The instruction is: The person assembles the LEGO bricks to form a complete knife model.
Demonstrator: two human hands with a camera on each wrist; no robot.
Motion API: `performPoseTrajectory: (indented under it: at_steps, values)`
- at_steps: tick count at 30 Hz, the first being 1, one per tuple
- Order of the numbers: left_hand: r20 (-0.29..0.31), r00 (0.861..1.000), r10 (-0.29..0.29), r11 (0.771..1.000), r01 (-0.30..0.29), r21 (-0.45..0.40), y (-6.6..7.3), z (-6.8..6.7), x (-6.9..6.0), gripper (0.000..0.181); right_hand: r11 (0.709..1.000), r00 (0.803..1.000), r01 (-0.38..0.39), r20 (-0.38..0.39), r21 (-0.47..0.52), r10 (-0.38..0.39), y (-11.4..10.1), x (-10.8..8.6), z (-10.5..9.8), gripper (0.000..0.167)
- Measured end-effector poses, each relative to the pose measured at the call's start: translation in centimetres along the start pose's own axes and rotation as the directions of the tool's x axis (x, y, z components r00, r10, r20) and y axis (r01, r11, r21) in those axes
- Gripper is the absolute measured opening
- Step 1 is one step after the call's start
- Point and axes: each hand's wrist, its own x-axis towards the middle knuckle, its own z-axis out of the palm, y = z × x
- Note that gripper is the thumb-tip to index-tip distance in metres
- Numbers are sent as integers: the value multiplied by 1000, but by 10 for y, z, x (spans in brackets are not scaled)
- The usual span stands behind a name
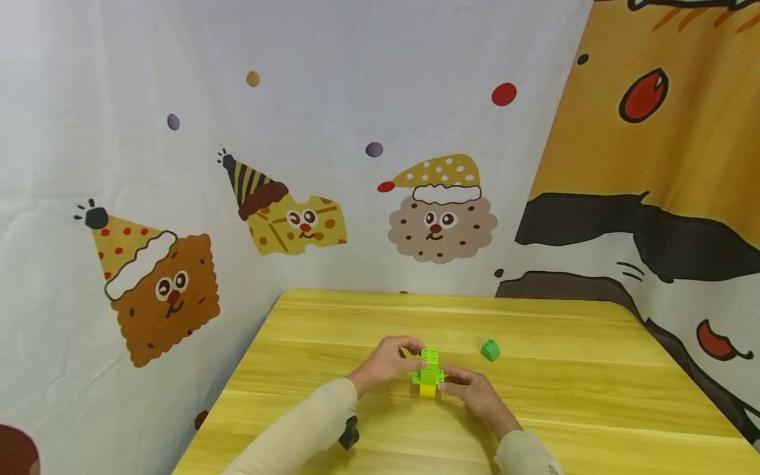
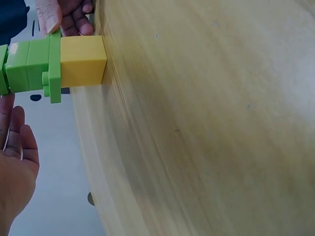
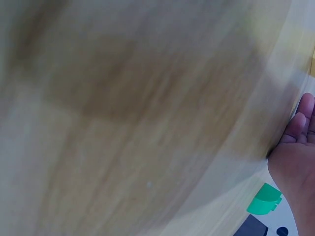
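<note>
A small block tower stands upright on the table: a yellow block (image 1: pixel 427 390) (image 2: pixel 82 61) at its base, a wide green plate (image 1: pixel 418 378) (image 2: pixel 54 73) over that, and green bricks (image 1: pixel 430 355) (image 2: pixel 29 64) stacked above. My left hand (image 1: pixel 387 360) (image 2: pixel 17 167) holds the upper bricks from the left, thumb in front; its fingertips are partly out of the left wrist view. From the right, my right hand (image 1: pixel 479 397) (image 2: pixel 74 14) (image 3: pixel 295 152) pinches the plate's end between thumb and fingers. The right wrist view barely catches the tower's yellow.
A darker green curved block (image 1: pixel 490 349) (image 3: pixel 265 199) lies on the wooden table (image 1: pixel 564 409), behind and right of the tower. Near my left forearm is a black object (image 1: pixel 349 433). A printed cloth (image 1: pixel 356 79) hangs beyond the table's far edge.
</note>
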Motion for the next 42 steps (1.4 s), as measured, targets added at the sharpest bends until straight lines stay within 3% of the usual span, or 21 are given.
performPoseTrajectory:
  at_steps: [13,24,42]
  values:
    - [-1,1000,-25,1000,25,-18,-2,2,-2,34,1000,1000,12,18,8,-12,1,0,-1,43]
    - [-22,1000,7,1000,-7,-1,-3,4,-2,30,1000,1000,-4,0,-9,4,2,1,0,42]
    - [7,999,51,997,-51,50,-1,1,0,24,1000,1000,2,16,-15,-1,1,2,-1,46]
